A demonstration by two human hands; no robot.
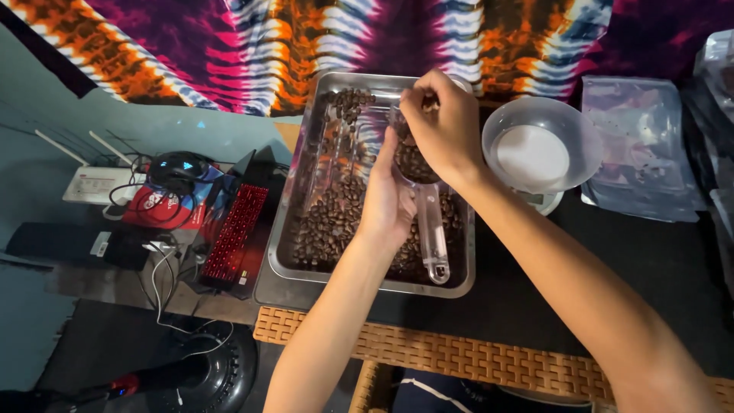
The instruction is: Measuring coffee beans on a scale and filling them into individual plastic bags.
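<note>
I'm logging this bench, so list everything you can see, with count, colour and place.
Metal tray: one, silver, centre.
Coffee beans: many, dark brown, in tray and scoop.
Clear scoop: one, over tray, holding beans.
Bowl: one, clear with white inside, right of tray.
Plastic bags: several, clear, far right.
Keyboard: one, red-lit, left.
Mouse: one, black, left.
Left hand: cups the scoop.
Right hand: pinching above scoop.

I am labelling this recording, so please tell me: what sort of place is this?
Probably a home workspace for sorting coffee beans: a shallow metal tray of brown beans, a clear bowl on a small scale, and a tie-dye cloth behind.
</note>
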